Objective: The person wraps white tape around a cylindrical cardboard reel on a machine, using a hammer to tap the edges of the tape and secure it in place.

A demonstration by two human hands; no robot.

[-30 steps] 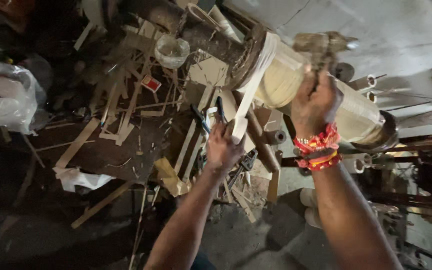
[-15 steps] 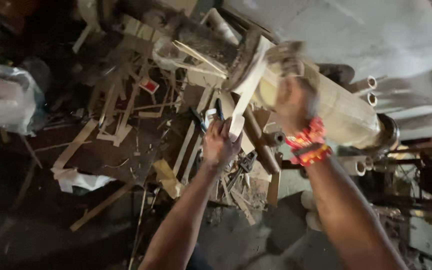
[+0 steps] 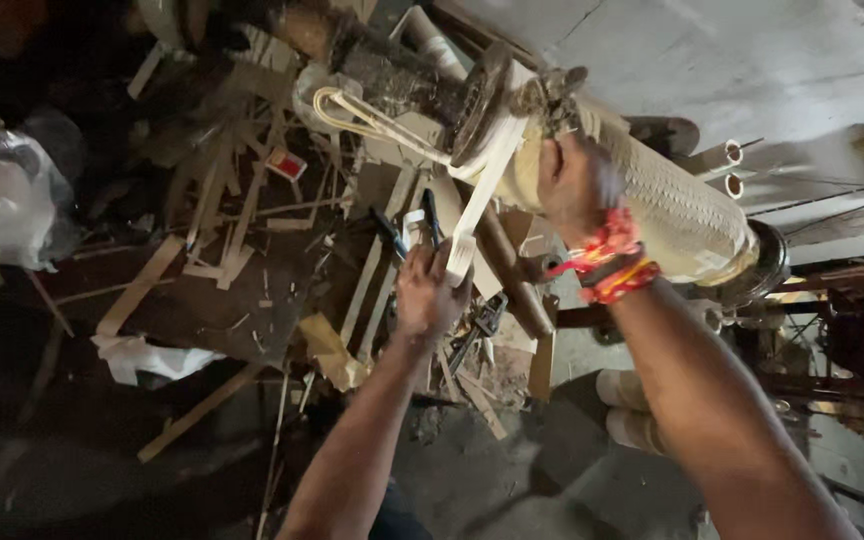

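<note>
Working at a lathe-like rig, mid-step: holding a flat pale wooden strip (image 3: 480, 200) against the big cream, mesh-textured roller (image 3: 652, 205). Left hand (image 3: 430, 295) closed around the strip's lower end, fingers wrapped, strip rising diagonally to the dark flange (image 3: 474, 110) at the roller's near end. Right hand (image 3: 574, 185), wrist banded in red and orange thread, clamped from above on a grimy fitting (image 3: 550, 95) atop the roller; fist tight, exact contents hard to tell. Below, on the dusty floor (image 3: 512, 480), scattered offcut slats (image 3: 222, 225) and dark-handled pliers (image 3: 412, 228) near the left hand. Next move, judging by this: keeping the strip steady at the flange while working the fitting, without letting the lower end slip.
</note>
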